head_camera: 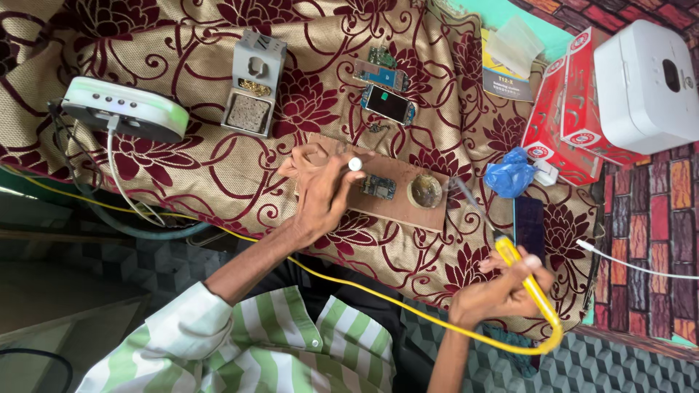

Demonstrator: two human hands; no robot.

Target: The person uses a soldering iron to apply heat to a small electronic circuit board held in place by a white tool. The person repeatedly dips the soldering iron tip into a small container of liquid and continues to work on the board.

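Striped green-and-white sleeve (pixel 240 335) sits closest to us, and from it the person's arm runs up over the desk (pixel 182 175), which is draped in a tan cloth with maroon flowers.

Far left, a flat white device with a green rim (pixel 124 109) lies on the cloth, a white cable plugged into its near edge. Just right of it stands a grey soldering-iron stand (pixel 255 84) with brass wool and a sponge pad in it.

Now the left hand (pixel 320 193): it rests on the left end of a brown wooden board (pixel 397 182), and its grip is pinched around a thin tool with a white round end (pixel 355 164), the fingertips pressed together on it. Right beside those fingers a small blue circuit board (pixel 378 186) lies on the wood, and next to that a round shallow tin (pixel 425 191). Above the wooden board, further back on the cloth, a small phone with a dark screen (pixel 389 104) and another bare circuit board (pixel 380 73) lie close together.

Moving right, the right hand (pixel 502 291) is wrapped tight around a yellow-handled soldering iron (pixel 513 255); its metal tip points up towards the tin and hangs just short of it. A yellow cord (pixel 349 287) trails from the handle back across the person's lap.

Beyond that, a crumpled blue bag (pixel 510 173), a red-and-white carton (pixel 564 109) and, at the far right, a white plastic box (pixel 644 84).
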